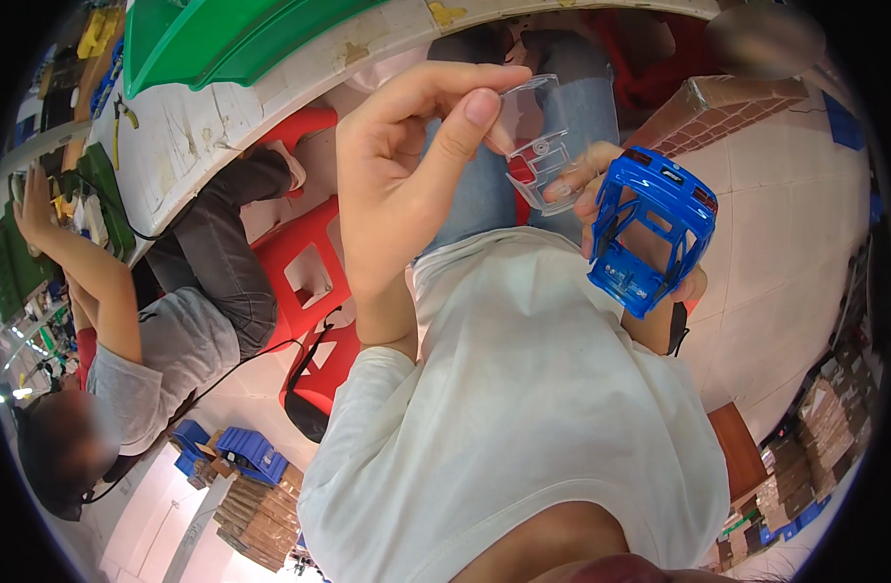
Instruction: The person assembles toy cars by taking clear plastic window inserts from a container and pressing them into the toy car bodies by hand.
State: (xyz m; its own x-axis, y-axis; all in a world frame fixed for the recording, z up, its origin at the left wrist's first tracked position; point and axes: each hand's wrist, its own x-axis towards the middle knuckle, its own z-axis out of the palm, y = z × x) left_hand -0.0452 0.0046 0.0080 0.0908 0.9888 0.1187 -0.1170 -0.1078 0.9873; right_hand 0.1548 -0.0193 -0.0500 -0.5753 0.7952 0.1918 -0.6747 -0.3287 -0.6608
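My left hand (406,165) is raised in front of my chest, its thumb and forefinger pinching the upper left edge of a clear plastic window piece (552,146). That piece is thin and see-through, with molded frames, and my jeans show through it. To its right, my right hand (583,189) grips a glossy blue toy car body shell (649,228) from behind. The shell is tilted on end, with open window gaps and dark red tail lights at its upper end. Fingertips of my right hand overlap the lower right of the window piece; whether they touch it I cannot tell.
A worn white table (309,87) curves along the far side, bearing a green bin (212,39). At the left, a co-worker in a grey shirt (183,340) reaches over the table. Red stools (299,262) stand between us. A brick-patterned carton (713,112) is at the far right.
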